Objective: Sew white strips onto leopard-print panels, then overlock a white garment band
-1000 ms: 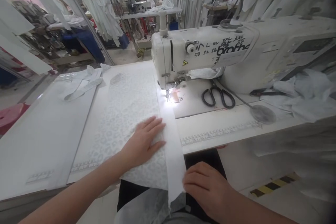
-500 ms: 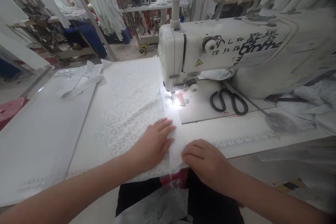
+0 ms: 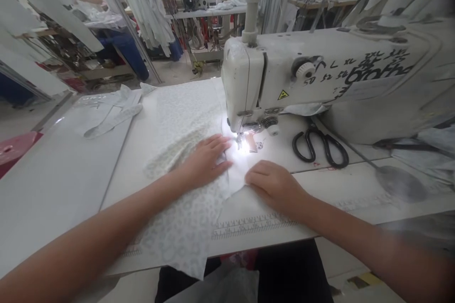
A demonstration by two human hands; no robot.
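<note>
Pale leopard-print fabric (image 3: pixel 192 203) lies across the table, its front corner hanging over the edge. Along its right side runs a plain white fabric strip (image 3: pixel 235 174), which leads up to the lit needle and presser foot (image 3: pixel 240 140) of the sewing machine (image 3: pixel 245 75). My left hand (image 3: pixel 208 158) rests flat on the print, fingers stretched out close to the presser foot. The fabric bunches into folds beside it. With fingers closed, my right hand (image 3: pixel 272 182) pinches the strip's near right edge; its fingertips partly hide the cloth.
Black-handled scissors (image 3: pixel 320 149) lie right of the needle, near a grey paddle-shaped tool (image 3: pixel 400 182). A printed ruler scale (image 3: pixel 256 225) runs along the front edge. Fabric scraps (image 3: pixel 115 111) lie on the left of the table. Hanging white cloth (image 3: pixel 137 4) and other machines stand behind.
Both hands have moved forward toward the needle, with the fabric and strip. Folds have risen under my left forearm, and the ruler scale in front is now uncovered. The view has shifted slightly.
</note>
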